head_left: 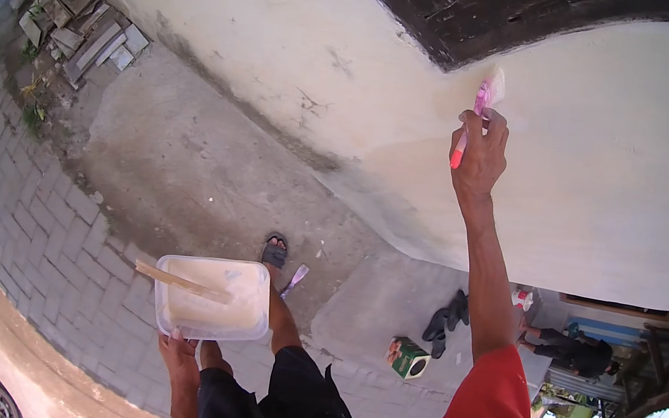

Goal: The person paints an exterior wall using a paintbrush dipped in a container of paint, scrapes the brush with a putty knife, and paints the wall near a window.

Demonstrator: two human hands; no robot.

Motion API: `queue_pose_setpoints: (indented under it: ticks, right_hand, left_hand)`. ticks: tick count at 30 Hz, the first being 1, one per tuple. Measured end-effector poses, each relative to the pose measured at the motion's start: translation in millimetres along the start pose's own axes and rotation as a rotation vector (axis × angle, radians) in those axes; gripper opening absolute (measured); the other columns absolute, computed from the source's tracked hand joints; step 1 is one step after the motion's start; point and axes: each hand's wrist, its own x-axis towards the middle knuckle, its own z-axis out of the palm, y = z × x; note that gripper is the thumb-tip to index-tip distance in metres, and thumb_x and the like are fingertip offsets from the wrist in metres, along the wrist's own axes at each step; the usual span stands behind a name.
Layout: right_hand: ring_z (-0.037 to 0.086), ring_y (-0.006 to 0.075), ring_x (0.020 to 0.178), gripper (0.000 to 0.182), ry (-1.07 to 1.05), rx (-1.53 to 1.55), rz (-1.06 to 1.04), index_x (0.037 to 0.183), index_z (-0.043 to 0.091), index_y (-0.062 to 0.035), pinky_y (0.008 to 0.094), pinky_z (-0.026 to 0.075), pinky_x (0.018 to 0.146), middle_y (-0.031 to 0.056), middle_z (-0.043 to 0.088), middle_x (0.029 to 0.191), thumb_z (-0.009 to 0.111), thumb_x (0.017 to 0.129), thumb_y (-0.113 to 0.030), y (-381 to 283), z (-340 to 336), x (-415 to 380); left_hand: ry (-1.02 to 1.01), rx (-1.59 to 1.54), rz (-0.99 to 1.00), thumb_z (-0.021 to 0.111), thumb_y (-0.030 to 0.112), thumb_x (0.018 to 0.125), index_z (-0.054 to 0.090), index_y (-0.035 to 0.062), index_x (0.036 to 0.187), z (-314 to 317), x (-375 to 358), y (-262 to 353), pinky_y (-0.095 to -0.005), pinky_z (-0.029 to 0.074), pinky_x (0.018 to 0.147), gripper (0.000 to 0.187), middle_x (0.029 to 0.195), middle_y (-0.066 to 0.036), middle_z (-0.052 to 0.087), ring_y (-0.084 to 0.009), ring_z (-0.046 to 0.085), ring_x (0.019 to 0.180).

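Note:
My right hand [481, 155] is closed round the handle of a pink paintbrush [481, 98], its pale bristles against the cream wall [611, 155] just below the corner of a dark wooden frame [455, 41]. Low on the left, my left hand [180, 356] grips the near edge of a translucent plastic tub [208, 324]. Pale cream paint fills part of the tub, and a wooden stick [177, 279] rests slanted in it, one end over the rim. Part of the wall around the brush looks darker or damp.
A second brush [295, 281] lies on the ground beside my sandalled foot [275, 250]. Further right are a green box [407, 358] and dark footwear [446, 321]. Broken boards [84, 29] are piled upper left. Another person [577, 353] is in the background right.

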Motion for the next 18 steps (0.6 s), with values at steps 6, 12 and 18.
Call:
queue_pose_setpoints:
  ticks: [6,12,18]
  right_hand:
    - [0.062,0.0277,0.088,0.027,-0.290,0.394,0.138,0.102,0.064,-0.0117,0.0411,0.056,0.062,0.0088,0.054,0.102,0.070,0.079,-0.001,-35.9,45.6,-34.4]
    - [0.060,0.0273,0.096,0.031,0.214,0.508,0.230,0.108,0.062,-0.0077,0.0365,0.052,0.074,0.0129,0.055,0.110,0.068,0.082,0.009,-17.3,7.3,-9.2]
    - [0.057,0.0288,0.103,0.031,0.314,0.437,0.101,0.109,0.059,-0.0050,0.0369,0.050,0.081,0.0166,0.051,0.115,0.067,0.083,0.010,-18.6,8.4,0.4]
  left_hand:
    - [0.032,0.032,-0.001,0.057,0.055,0.097,0.028,0.0019,0.152,-3.7,-7.2,2.5,-0.0489,0.043,0.110,0.082,0.147,-0.019,0.044,-0.0330,0.049,0.135]
    - [0.006,0.010,0.017,0.059,0.055,0.096,0.029,0.0018,0.151,-9.3,-5.3,2.5,-0.0480,0.043,0.110,0.082,0.147,-0.018,0.045,-0.0325,0.049,0.134]
    - [0.014,-0.015,-0.014,0.063,0.055,0.093,0.030,0.0026,0.151,-7.9,-1.9,-3.1,-0.0486,0.043,0.110,0.084,0.148,-0.017,0.045,-0.0321,0.049,0.135]
